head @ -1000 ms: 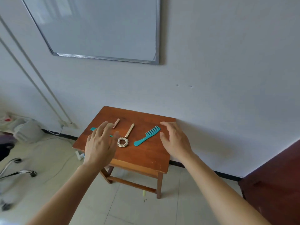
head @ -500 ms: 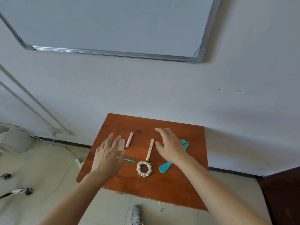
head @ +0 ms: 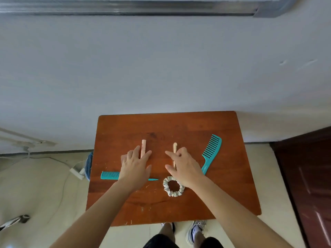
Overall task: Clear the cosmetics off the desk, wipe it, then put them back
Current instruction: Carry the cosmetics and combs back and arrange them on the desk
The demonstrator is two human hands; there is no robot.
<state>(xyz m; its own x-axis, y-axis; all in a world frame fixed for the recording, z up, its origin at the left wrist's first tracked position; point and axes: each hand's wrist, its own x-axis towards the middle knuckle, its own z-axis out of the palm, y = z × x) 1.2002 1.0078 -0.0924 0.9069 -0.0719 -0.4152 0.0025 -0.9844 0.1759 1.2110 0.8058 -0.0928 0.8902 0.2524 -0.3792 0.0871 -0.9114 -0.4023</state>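
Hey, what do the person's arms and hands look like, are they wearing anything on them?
The left forearm and right forearm are bare to the frame edge, no sleeves in view. The left hand and right hand wear no gloves; no ring, watch or bracelet shows.

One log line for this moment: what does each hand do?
left hand: open, over pink stick | right hand: at wooden stick, grip unclear | on desk: wide comb, thin comb, hair tie
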